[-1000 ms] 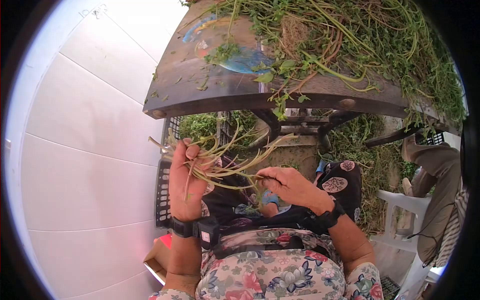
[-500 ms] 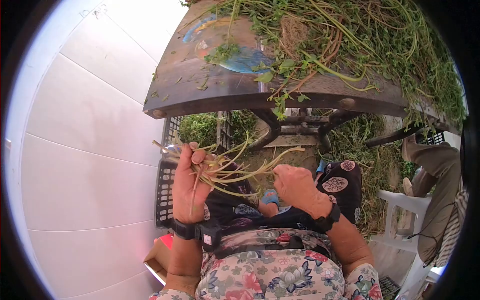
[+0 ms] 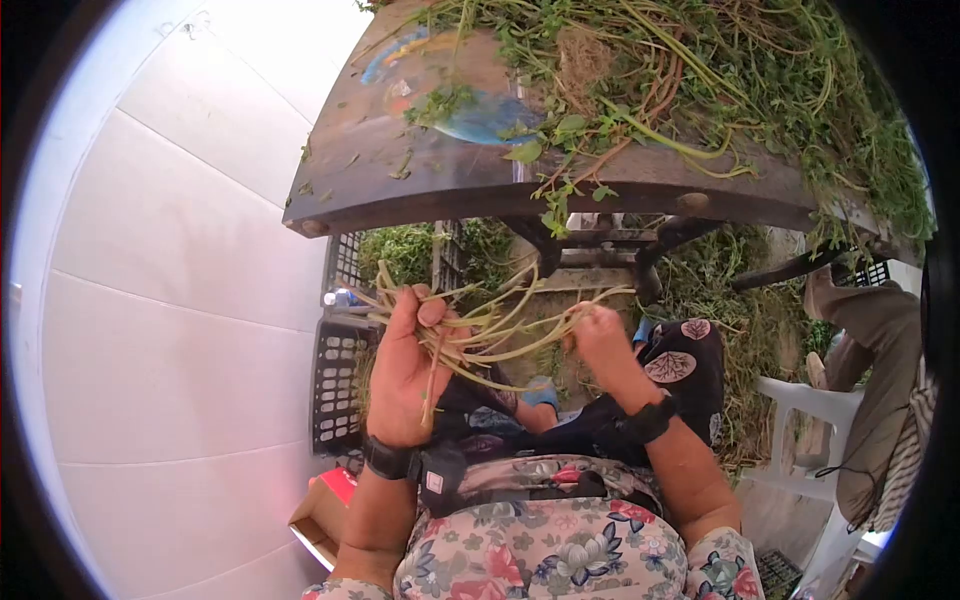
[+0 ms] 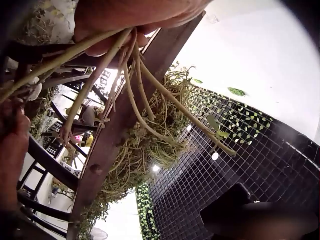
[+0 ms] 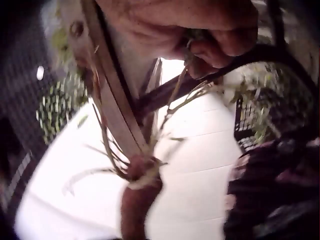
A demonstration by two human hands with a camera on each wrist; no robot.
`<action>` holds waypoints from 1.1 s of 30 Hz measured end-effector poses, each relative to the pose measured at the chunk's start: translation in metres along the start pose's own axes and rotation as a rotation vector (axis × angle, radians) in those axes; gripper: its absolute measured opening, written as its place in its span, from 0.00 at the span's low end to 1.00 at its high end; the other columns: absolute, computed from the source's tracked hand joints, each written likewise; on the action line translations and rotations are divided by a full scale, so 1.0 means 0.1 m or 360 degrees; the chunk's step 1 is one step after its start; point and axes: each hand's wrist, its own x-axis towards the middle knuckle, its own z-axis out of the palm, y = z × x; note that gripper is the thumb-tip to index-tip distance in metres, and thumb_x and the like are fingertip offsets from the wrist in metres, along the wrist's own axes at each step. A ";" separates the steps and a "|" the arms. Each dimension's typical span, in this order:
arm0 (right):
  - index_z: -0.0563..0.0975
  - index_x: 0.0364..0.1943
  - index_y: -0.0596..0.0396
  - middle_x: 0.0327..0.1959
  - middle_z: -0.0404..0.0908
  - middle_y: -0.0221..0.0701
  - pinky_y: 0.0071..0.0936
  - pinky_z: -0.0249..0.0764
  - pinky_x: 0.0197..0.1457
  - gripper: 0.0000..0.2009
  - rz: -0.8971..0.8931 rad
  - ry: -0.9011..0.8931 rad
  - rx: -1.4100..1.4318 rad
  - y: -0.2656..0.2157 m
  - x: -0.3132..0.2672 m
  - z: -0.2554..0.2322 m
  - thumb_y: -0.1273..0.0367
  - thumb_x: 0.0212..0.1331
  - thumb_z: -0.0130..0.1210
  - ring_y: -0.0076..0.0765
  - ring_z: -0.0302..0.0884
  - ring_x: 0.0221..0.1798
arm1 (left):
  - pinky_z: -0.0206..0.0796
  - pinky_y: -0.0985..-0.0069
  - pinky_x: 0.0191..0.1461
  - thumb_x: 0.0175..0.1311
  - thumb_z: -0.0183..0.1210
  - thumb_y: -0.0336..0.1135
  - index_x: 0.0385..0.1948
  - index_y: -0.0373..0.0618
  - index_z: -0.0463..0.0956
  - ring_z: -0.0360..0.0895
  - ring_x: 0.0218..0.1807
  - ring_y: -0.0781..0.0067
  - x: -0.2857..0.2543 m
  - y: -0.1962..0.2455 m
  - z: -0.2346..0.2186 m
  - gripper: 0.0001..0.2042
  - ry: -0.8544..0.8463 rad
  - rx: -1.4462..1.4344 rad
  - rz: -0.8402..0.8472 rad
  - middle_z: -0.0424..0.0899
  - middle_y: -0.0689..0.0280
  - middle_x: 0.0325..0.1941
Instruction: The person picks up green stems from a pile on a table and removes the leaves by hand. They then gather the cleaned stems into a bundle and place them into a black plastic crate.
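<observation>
My left hand (image 3: 402,385) holds a bunch of long, mostly bare green stems (image 3: 468,345) over my lap, with one reddish stem hanging down across the palm. In the left wrist view the stems (image 4: 102,65) fan out from under the fingers. My right hand (image 3: 607,348) is at the right end of the bunch, its fingers curled. In the right wrist view its fingertips (image 5: 207,52) pinch one stem (image 5: 178,85) close to a bit of green; this stem runs back to the left hand (image 5: 137,200).
Ahead stands a wooden table (image 3: 420,200) with a large heap of leafy stems (image 3: 760,90). Black crates (image 3: 335,385) with greens are at the left, beside a white wall (image 3: 190,350). Cut greens litter the floor. Another person's leg (image 3: 865,350) and a white stool (image 3: 815,410) are at the right.
The left hand has moved right with its stems. The right hand pulled away from the bunch to the right and up, and is now curled at the stems' ends again.
</observation>
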 end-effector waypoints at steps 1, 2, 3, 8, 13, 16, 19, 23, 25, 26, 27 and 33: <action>0.75 0.28 0.61 0.19 0.76 0.41 0.37 0.69 0.28 0.09 0.0186 0.0036 0.0251 -0.01 0.00 -0.01 0.70 0.50 0.45 0.42 0.75 0.23 | 0.63 0.75 0.37 0.69 0.47 0.41 0.35 0.48 0.69 0.65 0.28 0.77 0.01 -0.02 -0.06 0.08 -0.0034 0.0002 -0.0010 0.67 0.73 0.25; 0.75 0.29 0.60 0.21 0.77 0.43 0.40 0.70 0.30 0.09 0.0367 0.0078 0.0497 -0.03 0.02 -0.04 0.70 0.50 0.46 0.46 0.76 0.25 | 0.63 0.75 0.37 0.69 0.47 0.41 0.35 0.49 0.68 0.65 0.28 0.77 0.01 -0.04 -0.07 0.08 -0.0025 0.0024 -0.0006 0.67 0.73 0.25; 0.74 0.29 0.60 0.22 0.77 0.44 0.42 0.71 0.31 0.09 0.0307 0.0111 0.0327 -0.04 0.02 -0.06 0.69 0.50 0.47 0.48 0.76 0.26 | 0.63 0.75 0.37 0.69 0.47 0.42 0.35 0.49 0.68 0.64 0.28 0.78 0.01 -0.06 -0.04 0.08 -0.0023 0.0046 -0.0005 0.67 0.73 0.25; 0.74 0.30 0.60 0.23 0.77 0.40 0.39 0.71 0.32 0.08 -0.0537 0.0139 -0.1106 0.14 0.07 -0.07 0.68 0.49 0.50 0.48 0.75 0.26 | 0.62 0.77 0.37 0.69 0.46 0.42 0.34 0.51 0.67 0.64 0.28 0.78 0.04 -0.15 0.05 0.08 0.0105 0.0050 -0.0050 0.66 0.74 0.24; 0.74 0.26 0.59 0.24 0.77 0.40 0.39 0.71 0.33 0.08 0.0057 0.0128 -0.0231 0.12 0.14 -0.11 0.67 0.53 0.49 0.48 0.75 0.28 | 0.62 0.77 0.36 0.69 0.46 0.43 0.34 0.52 0.67 0.64 0.27 0.79 0.05 -0.19 0.04 0.08 0.0175 0.0146 -0.0036 0.66 0.75 0.23; 0.76 0.25 0.57 0.26 0.79 0.41 0.40 0.72 0.36 0.07 -0.0490 0.0126 -0.1289 0.42 0.17 -0.23 0.68 0.52 0.51 0.50 0.77 0.32 | 0.61 0.77 0.34 0.69 0.47 0.43 0.34 0.51 0.67 0.63 0.27 0.79 0.02 -0.15 0.08 0.08 0.0095 0.0147 0.0005 0.65 0.75 0.23; 0.77 0.33 0.56 0.29 0.78 0.38 0.34 0.72 0.35 0.07 -0.0148 -0.0373 -0.1005 0.71 0.21 -0.55 0.69 0.52 0.50 0.42 0.75 0.33 | 0.61 0.78 0.33 0.69 0.47 0.42 0.34 0.51 0.67 0.63 0.27 0.79 -0.05 0.03 0.13 0.08 0.0151 0.0227 0.0173 0.65 0.75 0.22; 0.75 0.41 0.55 0.31 0.75 0.26 0.17 0.61 0.24 0.09 0.0638 -0.0226 0.0428 0.03 0.03 -0.42 0.69 0.59 0.47 0.19 0.64 0.25 | 0.60 0.78 0.32 0.70 0.45 0.41 0.33 0.50 0.67 0.63 0.26 0.79 -0.01 0.22 -0.05 0.08 0.0026 0.0115 0.0168 0.65 0.75 0.22; 0.75 0.43 0.55 0.32 0.74 0.25 0.16 0.62 0.25 0.10 0.0632 -0.0475 0.0520 -0.06 0.03 -0.36 0.68 0.61 0.47 0.18 0.65 0.26 | 0.59 0.78 0.31 0.70 0.44 0.41 0.34 0.50 0.67 0.62 0.25 0.79 -0.02 0.22 -0.03 0.08 -0.0013 0.0050 0.0166 0.66 0.74 0.21; 0.75 0.44 0.55 0.32 0.74 0.25 0.16 0.62 0.25 0.11 0.0628 -0.0608 0.0564 -0.10 0.04 -0.30 0.67 0.62 0.47 0.17 0.65 0.26 | 0.59 0.78 0.31 0.70 0.44 0.41 0.34 0.50 0.67 0.62 0.24 0.79 -0.02 0.21 -0.03 0.08 0.0012 0.0039 0.0163 0.66 0.74 0.21; 0.75 0.46 0.56 0.32 0.74 0.24 0.15 0.62 0.25 0.12 0.0575 -0.0693 0.0552 -0.11 0.02 -0.24 0.67 0.63 0.47 0.17 0.65 0.26 | 0.58 0.78 0.30 0.70 0.44 0.41 0.34 0.50 0.67 0.62 0.24 0.79 -0.01 0.21 -0.02 0.08 0.0037 0.0029 0.0161 0.66 0.75 0.21; 0.75 0.48 0.58 0.30 0.74 0.23 0.15 0.61 0.25 0.14 0.0435 -0.1122 0.0377 -0.38 -0.11 -0.10 0.65 0.63 0.48 0.16 0.63 0.25 | 0.54 0.77 0.30 0.70 0.43 0.43 0.29 0.50 0.66 0.58 0.25 0.77 0.03 0.28 0.05 0.11 0.0125 0.0093 0.0207 0.65 0.74 0.21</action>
